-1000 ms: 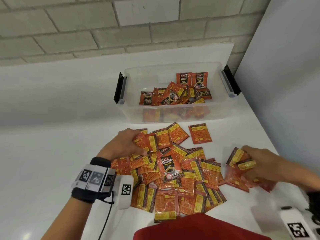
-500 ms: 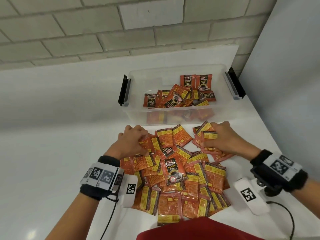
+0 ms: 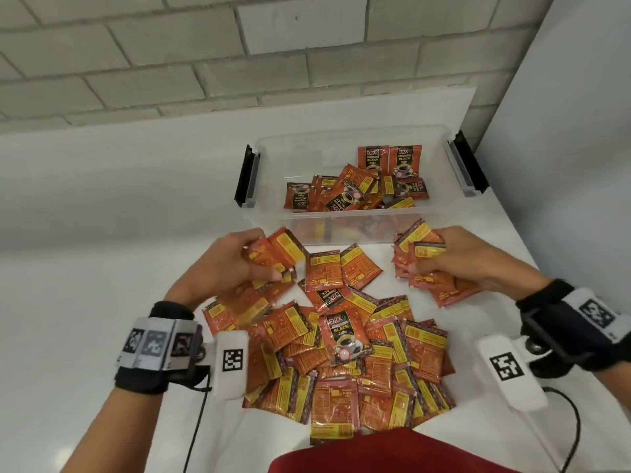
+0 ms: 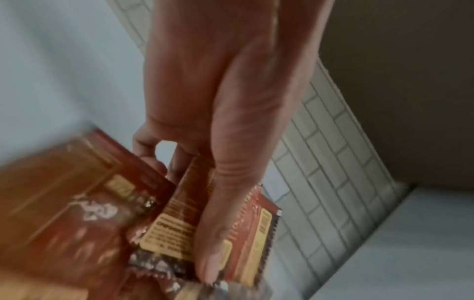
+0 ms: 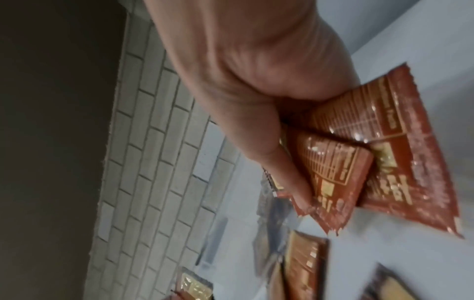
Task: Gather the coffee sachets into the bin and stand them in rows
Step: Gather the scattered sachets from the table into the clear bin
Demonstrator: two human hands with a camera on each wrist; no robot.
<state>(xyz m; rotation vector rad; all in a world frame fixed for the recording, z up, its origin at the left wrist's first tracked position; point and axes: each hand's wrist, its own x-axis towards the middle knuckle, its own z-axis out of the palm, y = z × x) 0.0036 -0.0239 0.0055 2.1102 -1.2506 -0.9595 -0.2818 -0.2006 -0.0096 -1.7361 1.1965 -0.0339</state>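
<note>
Glossy foil sachets (image 3: 345, 339) (clear plastic bin (image 3: 341, 227))

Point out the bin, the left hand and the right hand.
bin (image 3: 345, 220): head view, clear front wall.
left hand (image 3: 218, 264): head view, back of hand.
right hand (image 3: 471, 257): head view, back of hand.

Bin (image 3: 348, 220) sits on table (image 3: 85, 268) just beyond fingertips of both hands, loose sachets in bin (image 3: 345, 192) mostly in its right half, two upright at the far wall. Left hand (image 3: 225, 264) holds left bunch (image 3: 276, 249), its top edges poking past the fingers toward the bin. Right hand (image 3: 457, 261) holds right bunch (image 3: 418, 254), fanning out left of and under its fingers. Sachet pile (image 3: 345, 353) lies on table between and behind the fingers, toward the person.
</note>
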